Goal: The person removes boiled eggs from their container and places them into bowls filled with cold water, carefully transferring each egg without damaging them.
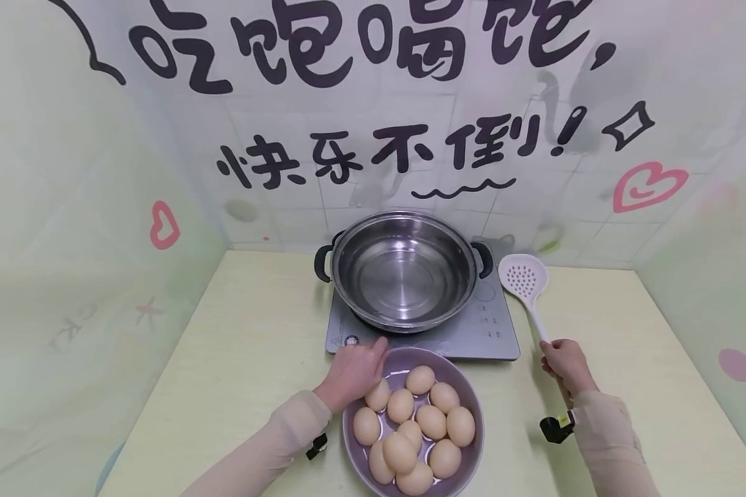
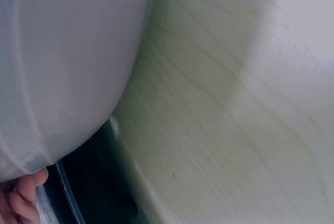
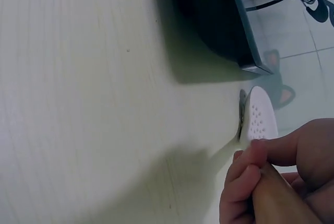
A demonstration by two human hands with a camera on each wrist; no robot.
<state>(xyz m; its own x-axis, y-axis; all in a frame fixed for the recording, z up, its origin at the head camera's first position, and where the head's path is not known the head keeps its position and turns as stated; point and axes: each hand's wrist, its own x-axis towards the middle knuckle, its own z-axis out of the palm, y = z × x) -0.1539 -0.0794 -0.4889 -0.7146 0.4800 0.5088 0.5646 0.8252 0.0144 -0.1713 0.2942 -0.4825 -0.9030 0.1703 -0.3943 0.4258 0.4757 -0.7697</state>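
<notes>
A purple bowl (image 1: 476, 407) of brown eggs (image 1: 432, 422) stands in front of the cooktop in the head view. My left hand (image 1: 353, 373) grips its far left rim. In the left wrist view the curled fingers (image 2: 25, 198) show at the edge of the bowl (image 2: 73, 67). Off to the right, my right hand (image 1: 566, 362) holds a slotted spoon (image 1: 523, 276) by its handle, the pale perforated head pointing toward the wall. The right wrist view shows thumb and fingers wrapped round the brown part of the handle, with the spoon's head (image 3: 260, 114) beyond them.
A steel pot (image 1: 404, 276) with two black handles sits on a grey induction cooktop (image 1: 472, 342) and holds no food. Behind it rises a wall (image 1: 286, 214) with printed lettering. Side panels border the pale table (image 1: 249, 345) left and right.
</notes>
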